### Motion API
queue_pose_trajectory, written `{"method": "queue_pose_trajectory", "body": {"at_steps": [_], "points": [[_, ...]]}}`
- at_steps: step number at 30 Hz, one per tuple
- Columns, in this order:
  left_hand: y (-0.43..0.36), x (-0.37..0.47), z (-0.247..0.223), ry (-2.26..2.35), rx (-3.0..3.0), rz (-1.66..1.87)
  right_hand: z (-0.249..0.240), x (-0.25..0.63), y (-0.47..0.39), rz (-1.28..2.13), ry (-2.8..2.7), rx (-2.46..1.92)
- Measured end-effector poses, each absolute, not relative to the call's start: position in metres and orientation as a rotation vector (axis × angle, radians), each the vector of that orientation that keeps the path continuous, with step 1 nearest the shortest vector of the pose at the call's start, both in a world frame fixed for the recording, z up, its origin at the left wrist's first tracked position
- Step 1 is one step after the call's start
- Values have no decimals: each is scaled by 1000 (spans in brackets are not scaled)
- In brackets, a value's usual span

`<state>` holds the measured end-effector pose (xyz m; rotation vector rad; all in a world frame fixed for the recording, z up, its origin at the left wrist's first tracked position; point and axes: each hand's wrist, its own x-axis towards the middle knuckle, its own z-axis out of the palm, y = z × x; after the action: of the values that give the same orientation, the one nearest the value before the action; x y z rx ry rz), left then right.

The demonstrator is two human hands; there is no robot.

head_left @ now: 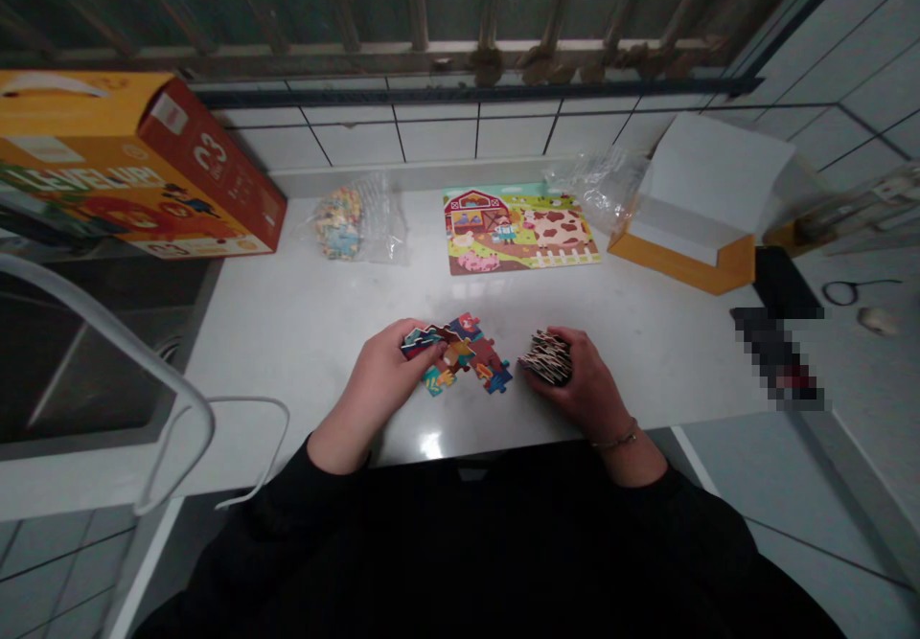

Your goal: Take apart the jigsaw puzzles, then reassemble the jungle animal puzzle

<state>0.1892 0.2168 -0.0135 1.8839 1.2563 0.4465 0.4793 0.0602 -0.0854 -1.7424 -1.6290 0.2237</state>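
Note:
My left hand (392, 366) is closed on several colourful jigsaw puzzle pieces (460, 352), its thumb lying on top. Some of those pieces reach out to the right, low over the white counter (323, 332); whether they rest on it I cannot tell. To their right, my right hand (586, 380) grips a stack of puzzle pieces (547, 358) turned on edge, with the layered edges facing left. A small gap separates the two groups. Behind both hands lies a flat farm picture (521, 229) with a red barn, a pig and a spotted cow.
A clear bag of puzzle pieces (341, 225) lies back left, beside a large orange box (208, 170). Back right are an empty clear bag (600, 184) and an open yellow-and-white box (690, 208). A sink (93, 352) and white cable (179, 380) are at left.

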Motion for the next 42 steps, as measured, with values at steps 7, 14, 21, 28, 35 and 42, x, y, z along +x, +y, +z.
{"method": "queue_pose_trajectory", "body": {"at_steps": [7,14,21,28,35,42], "points": [[219,184,-8,1375,1726,458,-86,480,61,212,-1645,-1733],[230,169,-17,1548,1860,374,-86,481,60,230,-1646,-1732],[239,159,-16,1512,1599,404,-85,480,60,220,-1638,-1736],[235,162,-24,1395,1536,429,-85,480,61,231,-1630,-1744],[234,167,-35,1421,1465,421,-84,479,60,230,-1634,-1748],[231,170,-26,1283,1412,425,-84,479,61,210,-1636,-1744]]}}
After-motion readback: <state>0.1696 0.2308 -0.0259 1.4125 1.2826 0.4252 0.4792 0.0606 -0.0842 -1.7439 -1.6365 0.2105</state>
